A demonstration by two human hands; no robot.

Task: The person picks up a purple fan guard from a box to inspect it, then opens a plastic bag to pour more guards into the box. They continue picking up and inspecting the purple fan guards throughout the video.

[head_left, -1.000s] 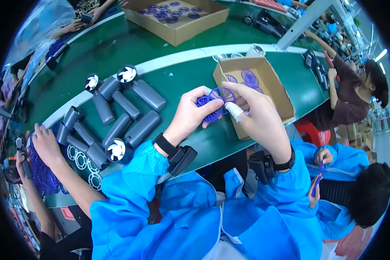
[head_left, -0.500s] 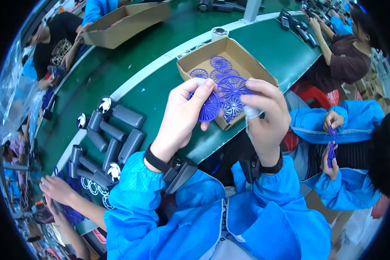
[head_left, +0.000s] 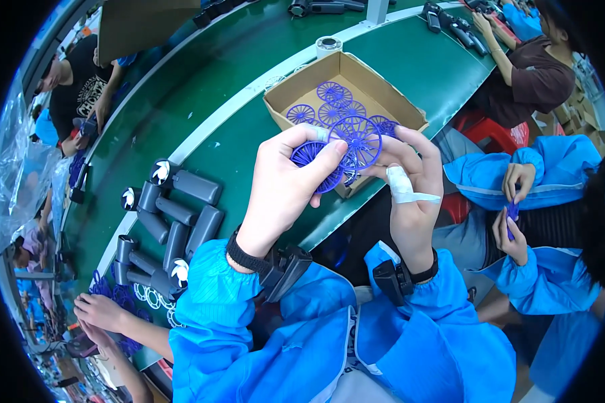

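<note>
Left grip pinched, right grip loosely spread

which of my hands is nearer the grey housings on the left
Left. Your left hand is to the right of the grey housings; your right hand is farther right, beyond it.

Just 1 wide fisheye, head-mounted, aimed down and forward over the counter, pretty close to the left hand and right hand, counter's near edge cutting diagonally through the middle, everything curving toward the rim.
</note>
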